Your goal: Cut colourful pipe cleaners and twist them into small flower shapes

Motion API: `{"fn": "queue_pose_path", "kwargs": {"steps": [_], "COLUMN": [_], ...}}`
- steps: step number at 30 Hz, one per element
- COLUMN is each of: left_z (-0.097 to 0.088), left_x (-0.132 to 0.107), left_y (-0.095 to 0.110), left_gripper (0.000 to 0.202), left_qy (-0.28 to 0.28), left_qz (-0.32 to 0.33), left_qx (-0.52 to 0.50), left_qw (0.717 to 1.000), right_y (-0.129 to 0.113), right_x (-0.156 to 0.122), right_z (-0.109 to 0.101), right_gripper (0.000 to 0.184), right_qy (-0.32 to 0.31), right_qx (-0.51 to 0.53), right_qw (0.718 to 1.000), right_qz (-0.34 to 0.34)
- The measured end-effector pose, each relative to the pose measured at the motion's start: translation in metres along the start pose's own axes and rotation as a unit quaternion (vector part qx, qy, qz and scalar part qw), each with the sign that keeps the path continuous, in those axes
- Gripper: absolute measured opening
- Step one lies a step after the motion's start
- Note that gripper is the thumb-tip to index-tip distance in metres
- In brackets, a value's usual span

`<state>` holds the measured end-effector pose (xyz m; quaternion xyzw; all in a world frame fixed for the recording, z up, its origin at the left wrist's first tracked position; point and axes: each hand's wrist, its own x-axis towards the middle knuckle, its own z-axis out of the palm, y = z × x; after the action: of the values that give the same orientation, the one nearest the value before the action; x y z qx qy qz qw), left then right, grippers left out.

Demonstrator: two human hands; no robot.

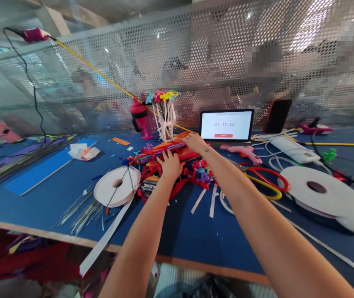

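A heap of colourful pipe cleaners (188,157), mostly red with some purple and orange, lies in the middle of the blue table. My left hand (169,165) rests on its near side, fingers spread. At the far side, my right hand (194,143) reaches over the pile with fingers stretched to the left, touching red and orange strands; its fingertips are partly hard to see. Small twisted pieces in blue, purple and red (202,171) sit by the right forearm. Behind the heap stands a bunch of pipe-cleaner flowers (164,99) on stems with white ribbons.
A white ribbon spool (105,191) with thin wires (83,217) lies left; another spool (326,190) lies right. Scissors with red and yellow handles (284,182), a pink glue gun (242,153), a tablet (226,125) and a pink bottle (142,120) surround the pile. Perforated metal panel (201,62) behind.
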<state>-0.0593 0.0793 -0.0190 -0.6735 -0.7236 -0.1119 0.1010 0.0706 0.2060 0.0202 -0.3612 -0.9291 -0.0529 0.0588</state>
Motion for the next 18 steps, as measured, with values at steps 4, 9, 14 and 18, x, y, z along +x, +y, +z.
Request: {"fn": "queue_pose_path", "kwargs": {"steps": [4, 9, 14, 18], "left_z": [-0.001, -0.005, -0.003, 0.000], "left_x": [0.000, 0.002, 0.004, 0.006], "left_y": [0.002, 0.003, 0.000, -0.002], "left_gripper": [0.051, 0.066, 0.069, 0.068], "left_qy": [0.014, 0.039, -0.001, -0.012], "left_qz": [-0.005, 0.006, 0.021, 0.021], "left_qx": [0.000, -0.014, -0.014, -0.016], "left_qw": [1.000, 0.999, 1.000, 1.000], "right_y": [0.006, 0.013, 0.014, 0.024], "right_x": [0.003, 0.001, -0.016, -0.040], "right_z": [-0.009, -0.014, -0.008, -0.008], "right_gripper": [0.029, 0.021, 0.026, 0.029], "right_qy": [0.019, 0.010, 0.048, 0.111], "right_qx": [-0.032, -0.028, -0.008, 0.000], "right_qw": [0.999, 0.999, 0.998, 0.991], "right_qz": [0.028, 0.023, 0.049, 0.075]}}
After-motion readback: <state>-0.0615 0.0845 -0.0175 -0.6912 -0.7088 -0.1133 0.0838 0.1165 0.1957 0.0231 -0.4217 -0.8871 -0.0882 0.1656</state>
